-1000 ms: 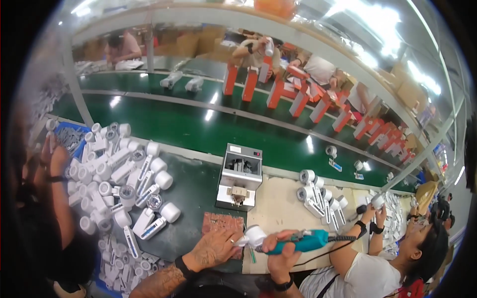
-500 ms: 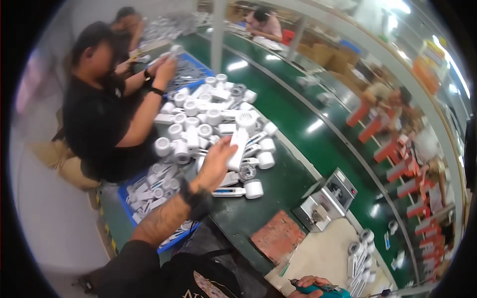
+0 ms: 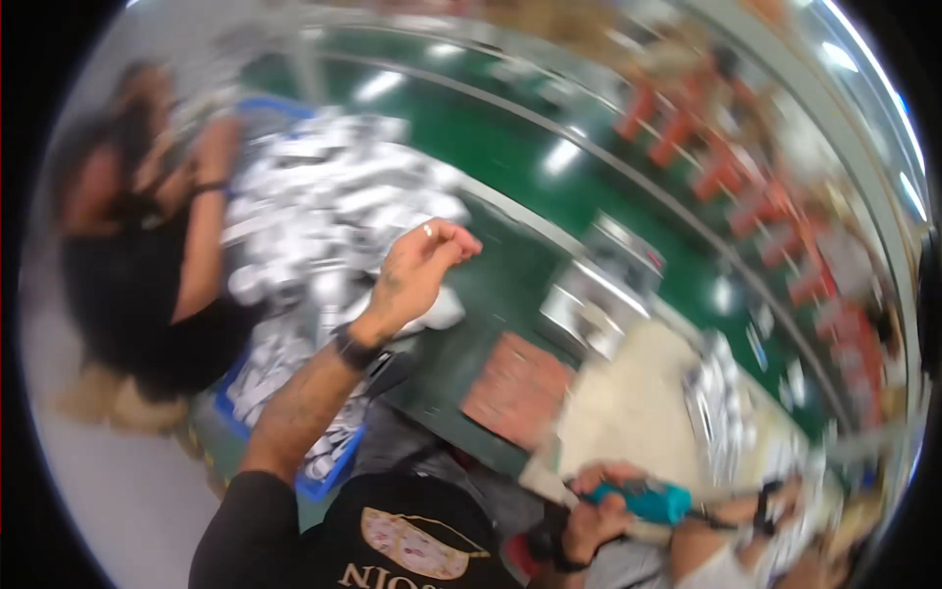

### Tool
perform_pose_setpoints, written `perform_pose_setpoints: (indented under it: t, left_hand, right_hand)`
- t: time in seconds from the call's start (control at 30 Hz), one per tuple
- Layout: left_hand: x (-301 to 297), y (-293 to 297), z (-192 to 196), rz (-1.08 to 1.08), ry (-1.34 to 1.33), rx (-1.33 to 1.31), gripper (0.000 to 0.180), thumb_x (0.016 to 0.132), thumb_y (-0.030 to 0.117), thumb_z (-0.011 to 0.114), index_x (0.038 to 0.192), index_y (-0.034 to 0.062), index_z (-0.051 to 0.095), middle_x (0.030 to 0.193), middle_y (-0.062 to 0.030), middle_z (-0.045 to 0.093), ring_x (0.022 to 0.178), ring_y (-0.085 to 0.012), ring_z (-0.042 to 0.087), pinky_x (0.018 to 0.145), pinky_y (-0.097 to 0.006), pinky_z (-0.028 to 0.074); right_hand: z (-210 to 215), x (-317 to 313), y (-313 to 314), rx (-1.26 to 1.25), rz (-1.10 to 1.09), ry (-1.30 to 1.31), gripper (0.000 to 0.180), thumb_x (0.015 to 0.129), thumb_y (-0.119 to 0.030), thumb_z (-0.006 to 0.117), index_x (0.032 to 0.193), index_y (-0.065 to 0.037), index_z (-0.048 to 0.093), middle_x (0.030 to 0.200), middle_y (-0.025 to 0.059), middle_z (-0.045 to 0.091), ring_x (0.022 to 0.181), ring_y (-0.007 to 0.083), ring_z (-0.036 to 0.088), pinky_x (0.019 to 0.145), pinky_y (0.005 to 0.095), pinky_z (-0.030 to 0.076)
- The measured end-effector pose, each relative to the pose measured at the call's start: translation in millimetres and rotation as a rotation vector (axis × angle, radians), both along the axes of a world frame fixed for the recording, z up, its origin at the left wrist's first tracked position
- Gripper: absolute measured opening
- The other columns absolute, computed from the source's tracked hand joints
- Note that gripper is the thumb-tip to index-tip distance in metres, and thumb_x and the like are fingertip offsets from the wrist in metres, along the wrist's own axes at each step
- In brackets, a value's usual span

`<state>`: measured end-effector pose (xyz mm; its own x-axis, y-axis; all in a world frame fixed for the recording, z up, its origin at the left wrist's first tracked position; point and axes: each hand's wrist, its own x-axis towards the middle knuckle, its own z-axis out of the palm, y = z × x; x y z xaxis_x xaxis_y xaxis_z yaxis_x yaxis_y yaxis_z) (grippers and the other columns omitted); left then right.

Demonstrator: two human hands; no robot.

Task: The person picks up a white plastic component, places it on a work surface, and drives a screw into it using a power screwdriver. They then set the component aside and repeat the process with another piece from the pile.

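Note:
My left hand (image 3: 422, 267), with a ring and a dark wristband, hovers just right of the big heap of white plastic appliances (image 3: 329, 196). Its fingers are curled together and I see nothing in them. Nearest below it is a white appliance (image 3: 437, 312) at the heap's edge, partly behind the hand. Low on the right, my right hand (image 3: 599, 525) is closed around a teal electric screwdriver (image 3: 655, 501), whose dark tip points left. Motion blurs the heap, so single pieces are hard to make out.
A red-brown board (image 3: 518, 391) lies on the green table beside a metal box-shaped device (image 3: 599, 299). More white appliances lie on a beige mat (image 3: 628, 393). A blue bin (image 3: 324, 476) stands left. A person in black (image 3: 147, 285) works at left; another person's arm (image 3: 736, 510) shows lower right.
My left hand has let go of the white appliance and drawn away from the heap. The view has swung right, bringing more of my right hand and the screwdriver into sight.

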<state>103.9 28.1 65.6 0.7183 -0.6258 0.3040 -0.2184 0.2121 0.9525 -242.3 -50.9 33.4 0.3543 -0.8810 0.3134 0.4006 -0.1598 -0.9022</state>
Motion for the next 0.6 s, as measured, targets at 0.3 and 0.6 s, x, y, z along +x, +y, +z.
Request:
perform_pose_setpoints:
  t: [0.3,0.6]
  left_hand:
    - [-221.0,-196.9,-37.8,-0.620,-0.375,0.225,0.023,0.090,0.025,0.065,0.098,0.0035,0.063,0.078,-0.0113,0.066,0.071,-0.0269,0.065,0.068,-0.038,0.052]
    - [-281.7,-292.6,-106.1,-0.742,-0.886,0.412,0.035,0.086,0.020,0.059,0.117,0.0028,0.057,0.109,-0.0212,0.062,0.098,-0.0409,0.064,0.083,-0.048,0.052]
  right_hand:
    - [6.9,-41.5,5.3,0.095,0.028,0.017,0.062,0.079,-0.048,0.079,0.103,0.002,0.052,0.070,0.0086,0.055,0.061,0.0197,0.056,0.056,0.0320,0.047]
    - [12.9,-70.8,16.5,0.145,0.061,0.012,0.061,0.077,-0.041,0.082,0.106,0.004,0.054,0.075,0.0107,0.058,0.065,0.0202,0.057,0.058,0.0316,0.047]
